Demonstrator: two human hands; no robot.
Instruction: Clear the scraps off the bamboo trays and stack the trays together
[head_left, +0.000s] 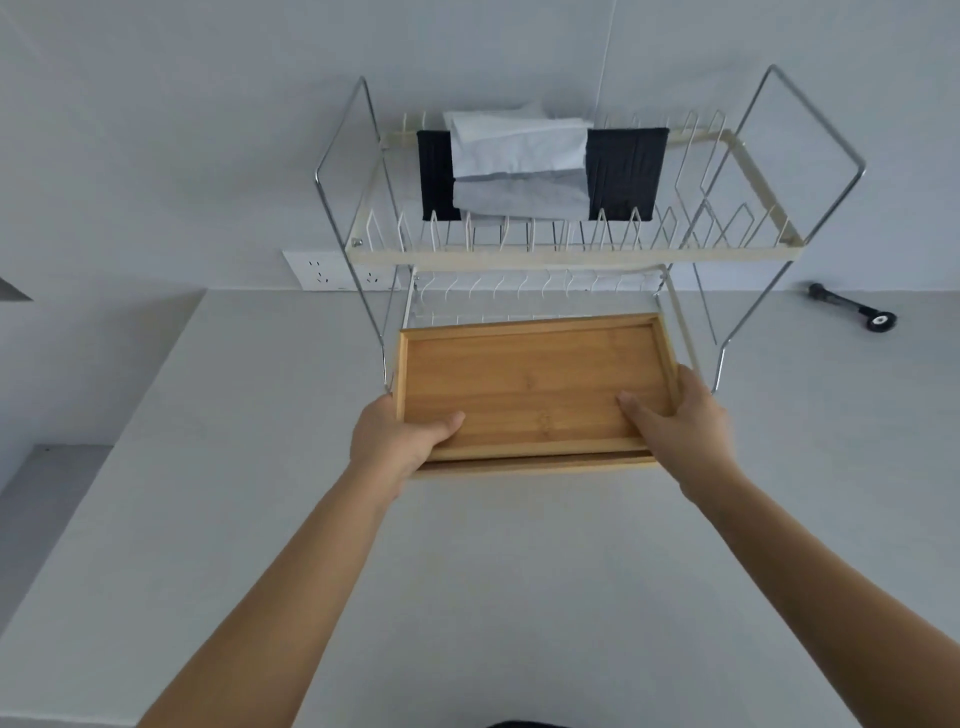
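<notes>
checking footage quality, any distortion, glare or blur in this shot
Head view: wide-angle bowing, the dish rack posts splay outward; soft even light, no glare on the bamboo trays; faint shadows under both hands, left and right; the black tool at the right edge is slightly soft.

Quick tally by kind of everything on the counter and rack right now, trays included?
Bamboo trays: 2, stacked, top tray over lower tray, held by the left hand and right hand
Dish rack: 1
Black cloth: 1
White paper or cloth: 1
Black tool: 1
Scraps: 0 visible
Total: 6
</notes>
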